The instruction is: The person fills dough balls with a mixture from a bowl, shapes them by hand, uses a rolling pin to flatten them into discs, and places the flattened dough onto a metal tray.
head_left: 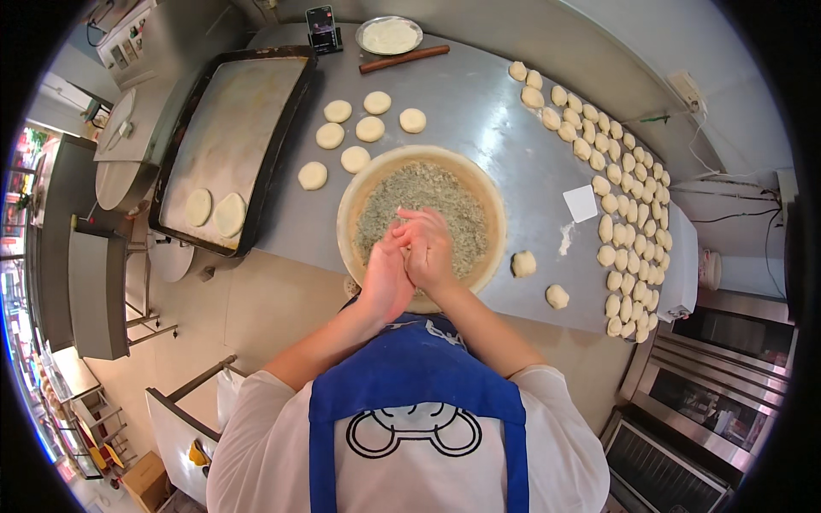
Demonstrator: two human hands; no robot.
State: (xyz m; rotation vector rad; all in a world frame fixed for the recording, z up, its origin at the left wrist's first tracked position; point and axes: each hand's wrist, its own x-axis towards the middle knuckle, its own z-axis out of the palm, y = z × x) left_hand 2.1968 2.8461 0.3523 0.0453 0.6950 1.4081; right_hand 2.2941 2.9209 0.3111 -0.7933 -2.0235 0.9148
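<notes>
My left hand (386,275) and my right hand (429,246) are pressed together, fingers curled, above a wide cream-coloured bowl (499,218). Whatever lies between the palms is hidden from view. Grey-green crumbly filling (428,181) covers the inside of the bowl. Two round dough pieces, one nearer the bowl (523,264) and another dough piece (557,297) by the table's near edge, sit to its right. Beyond the bowl, to the left, several flattened dough rounds (369,129) lie on the metal table.
A dark-rimmed baking tray (235,120) at left carries two dough rounds (229,215). Along the right stand rows of small dough pieces (627,205), beside a white scraper (580,204). Farther back are a rolling pin (404,59), a bowl of white flour (390,36) and a phone (322,30).
</notes>
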